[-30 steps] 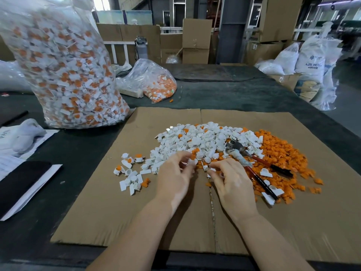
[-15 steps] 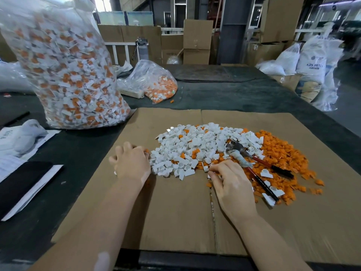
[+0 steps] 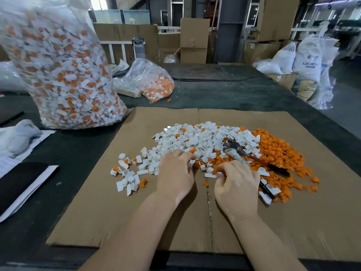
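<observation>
White plastic pieces (image 3: pixel 197 141) smooth; cardboard sheet (image 3: pixel 121 208) matt; bag (image 3: pixel 58 71) glossy.

A tall clear bag (image 3: pixel 62 75) stuffed with white and orange parts stands at upper left on the dark bench (image 3: pixel 234 94). A smaller bag (image 3: pixel 150 81) slumps behind it, upper middle, beside a water bottle (image 3: pixel 139 47). Cardboard boxes (image 3: pixel 194 40) and white sacks (image 3: pixel 308 61) fill the background. Papers (image 3: pixel 39 182) lie at the left edge.

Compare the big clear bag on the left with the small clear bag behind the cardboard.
The large bag stands tall, packed nearly full; the small bag lies slumped, filled only at its low end. The large bag holds white and orange pieces mixed; the small bag holds mostly orange ones. Both are clear plastic and sit on the dark table.
</observation>
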Available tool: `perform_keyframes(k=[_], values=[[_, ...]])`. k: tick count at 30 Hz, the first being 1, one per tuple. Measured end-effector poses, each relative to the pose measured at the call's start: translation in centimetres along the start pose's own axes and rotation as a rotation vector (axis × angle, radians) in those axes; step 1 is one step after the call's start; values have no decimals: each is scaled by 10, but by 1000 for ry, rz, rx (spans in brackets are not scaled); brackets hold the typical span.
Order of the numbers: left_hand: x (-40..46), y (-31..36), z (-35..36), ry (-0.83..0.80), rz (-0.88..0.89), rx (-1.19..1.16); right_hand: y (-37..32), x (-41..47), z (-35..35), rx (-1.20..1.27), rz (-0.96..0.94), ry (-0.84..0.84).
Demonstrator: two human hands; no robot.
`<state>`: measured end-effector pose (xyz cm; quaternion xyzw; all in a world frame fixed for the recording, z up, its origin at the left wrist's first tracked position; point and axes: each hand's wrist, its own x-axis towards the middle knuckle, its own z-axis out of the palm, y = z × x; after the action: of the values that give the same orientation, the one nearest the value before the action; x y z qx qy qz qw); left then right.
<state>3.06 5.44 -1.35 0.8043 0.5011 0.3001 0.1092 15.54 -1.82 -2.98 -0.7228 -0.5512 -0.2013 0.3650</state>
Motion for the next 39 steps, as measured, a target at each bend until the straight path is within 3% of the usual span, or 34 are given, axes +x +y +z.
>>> perform_keyframes(k=[8,13,18,27,31,39], values=[[2,4,15,-63,130,8,-1,0,5,-78,88,-19],[-1,5,14,9,56,-142,-1,3,5,-89,61,-26],[-6,12,12,-23,-43,-284,0,5,7,-127,45,-84],[-10,12,9,-96,-142,-453,0,6,3,241,8,-82],[-11,10,9,-104,-154,-519,-2,6,1,283,21,-158],[-11,9,7,-124,-145,-574,-3,7,-4,314,-54,-101]])
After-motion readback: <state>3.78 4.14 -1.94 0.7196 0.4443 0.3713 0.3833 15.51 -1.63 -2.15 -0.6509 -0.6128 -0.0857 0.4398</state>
